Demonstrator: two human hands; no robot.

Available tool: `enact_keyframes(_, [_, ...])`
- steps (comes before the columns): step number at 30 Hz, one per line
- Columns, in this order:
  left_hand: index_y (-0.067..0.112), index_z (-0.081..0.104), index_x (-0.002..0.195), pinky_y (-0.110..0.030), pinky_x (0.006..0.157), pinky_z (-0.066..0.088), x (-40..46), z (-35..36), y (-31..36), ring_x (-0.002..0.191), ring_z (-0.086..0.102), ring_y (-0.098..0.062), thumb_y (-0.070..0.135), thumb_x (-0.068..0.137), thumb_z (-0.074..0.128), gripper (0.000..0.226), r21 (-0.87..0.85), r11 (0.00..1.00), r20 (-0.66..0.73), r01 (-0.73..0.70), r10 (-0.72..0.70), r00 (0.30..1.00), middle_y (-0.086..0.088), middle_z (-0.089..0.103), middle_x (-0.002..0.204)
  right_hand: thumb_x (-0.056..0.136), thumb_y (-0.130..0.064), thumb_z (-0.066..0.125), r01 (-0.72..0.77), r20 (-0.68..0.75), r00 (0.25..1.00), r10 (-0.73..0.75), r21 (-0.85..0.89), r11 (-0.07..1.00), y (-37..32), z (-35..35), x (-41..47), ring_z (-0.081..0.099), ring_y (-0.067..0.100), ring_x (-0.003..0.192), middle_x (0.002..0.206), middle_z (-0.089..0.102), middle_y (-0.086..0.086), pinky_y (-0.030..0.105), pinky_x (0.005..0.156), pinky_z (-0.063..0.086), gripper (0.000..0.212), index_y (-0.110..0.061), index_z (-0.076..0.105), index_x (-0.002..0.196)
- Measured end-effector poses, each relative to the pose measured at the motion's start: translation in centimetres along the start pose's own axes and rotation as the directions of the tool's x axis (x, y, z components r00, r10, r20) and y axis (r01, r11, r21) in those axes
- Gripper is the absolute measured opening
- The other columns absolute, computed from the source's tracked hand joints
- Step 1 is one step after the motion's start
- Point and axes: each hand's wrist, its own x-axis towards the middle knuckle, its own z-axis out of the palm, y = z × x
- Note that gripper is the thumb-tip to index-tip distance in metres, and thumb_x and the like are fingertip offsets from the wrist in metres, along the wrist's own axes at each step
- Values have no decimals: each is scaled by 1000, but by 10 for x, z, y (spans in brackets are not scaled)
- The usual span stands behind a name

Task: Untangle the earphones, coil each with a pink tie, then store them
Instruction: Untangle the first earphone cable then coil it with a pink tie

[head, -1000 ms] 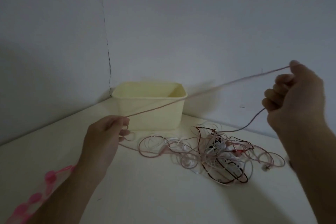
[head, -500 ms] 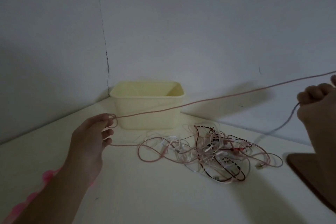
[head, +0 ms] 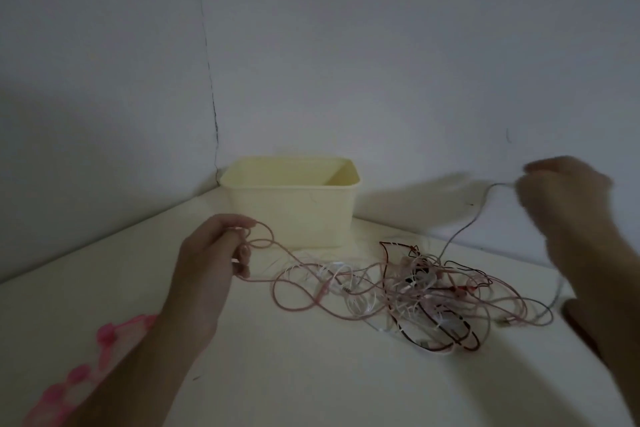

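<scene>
The earphones [head: 415, 291] lie tangled on the table [head: 277, 374] before the tub [head: 291, 204], and we judge untangling underway: our left hand [head: 211, 260] pinches a pink cord [head: 294, 263], our blurred right hand [head: 568, 204] grips a grey cord [head: 464, 229], which next needs drawing free.

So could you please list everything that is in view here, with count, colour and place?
storage box: one, pale yellow, open-topped, at the back in the wall corner.
tangle of earphones: one pile, number of sets unclear, pink, white and dark red cords, on the table right of centre.
pink cord: one strand, running from the pile to the left hand.
pink ties: one strip, number unclear, at the near left, partly behind the forearm.
table: one, cream.
left hand: pinches a loop of the pink cord.
right hand: blurred, raised at the right, holds a thin cord.
</scene>
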Motion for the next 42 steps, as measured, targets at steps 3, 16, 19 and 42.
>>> enact_keyframes(3, [6,75,91,-35,58,45,-10,11,-1,61,52,-25,-10,96,49,31,-2,1000,62,-17,17,998,-13,55,65,75,-11,64,189,288,944,-163,-64,980,-30,32,-50,62,26,71,93,72,9,21,65,40,41,-20,78,112])
enact_keyframes(16, [-2,75,104,-37,61,56,-31,24,8,68,63,-33,17,79,69,32,-251,933,520,258,-95,849,-21,63,81,95,-11,67,206,670,701,-244,137,969,-30,104,-152,71,23,56,68,71,4,39,58,57,16,-20,66,82])
enact_keyframes(19, [11,78,100,-29,54,47,-33,24,7,57,56,-26,26,80,75,25,-76,979,508,191,-127,852,-9,58,68,98,-9,60,151,641,726,-247,202,968,-36,96,-150,69,28,52,65,68,5,51,58,60,14,-17,64,87])
enact_keyframes(42, [14,76,77,-32,60,34,-17,20,-13,50,42,-19,6,88,78,13,113,994,273,10,-41,961,-19,51,54,105,0,55,-249,271,962,-45,930,270,-58,-31,-16,47,3,52,67,60,-7,12,53,47,17,-11,67,107])
